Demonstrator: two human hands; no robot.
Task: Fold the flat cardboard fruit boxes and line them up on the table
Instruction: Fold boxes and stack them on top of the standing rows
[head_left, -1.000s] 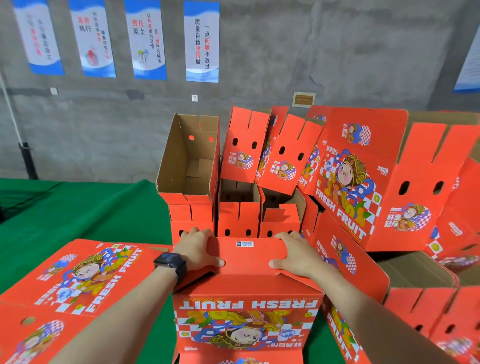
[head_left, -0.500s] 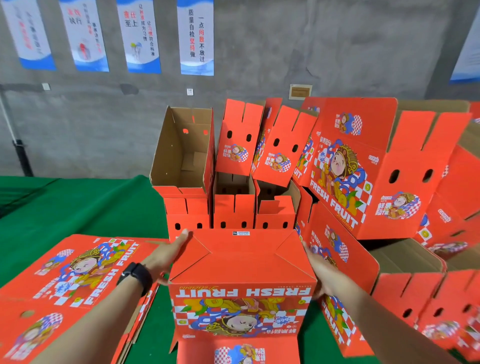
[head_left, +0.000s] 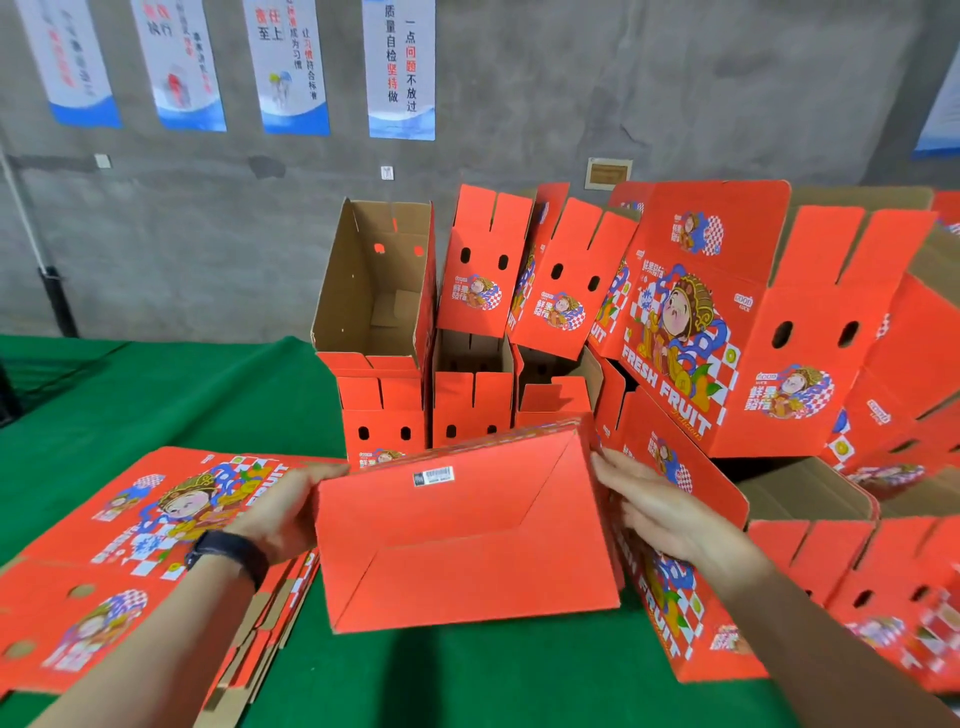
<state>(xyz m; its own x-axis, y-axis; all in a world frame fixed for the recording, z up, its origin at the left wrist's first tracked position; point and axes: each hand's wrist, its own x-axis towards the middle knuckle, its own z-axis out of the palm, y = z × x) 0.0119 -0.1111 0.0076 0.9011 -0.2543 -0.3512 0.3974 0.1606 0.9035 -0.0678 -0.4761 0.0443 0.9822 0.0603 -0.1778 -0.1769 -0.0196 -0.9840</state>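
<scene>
Folded red cardboard fruit box (head_left: 467, 530) is up between both hands, low over the table near its front edge. It's tipped so the plain red closed bottom faces the camera. Small white barcode sticker (head_left: 434, 475) near the bottom's top edge. Can't tell if the lower edge touches the table.

Left grip (head_left: 283, 512): fingers straight, flat against the box's left side, not curled round anything. Black wristband (head_left: 228, 553) on that wrist.
Right grip (head_left: 654, 512): fingers straight and slightly spread, palm side against the box's right side. So the box is clamped between two flat hands, no pinch.

Just left of it: stack of flat printed red box blanks (head_left: 130, 545) lying on the green-covered table (head_left: 156, 405), under the left forearm.
Just right: a printed "FRESH FRUIT" red box (head_left: 670, 582), under the right grip.

Behind: row of folded red boxes with slotted flaps and hand holes (head_left: 470, 410), side by side. More boxes sit tilted on top of them, one showing its open brown inside (head_left: 374, 291). A large printed box (head_left: 727, 332) leans at the right, more red boxes beyond it.

Back: grey concrete wall (head_left: 208, 234) with white-and-blue posters (head_left: 400, 67).
</scene>
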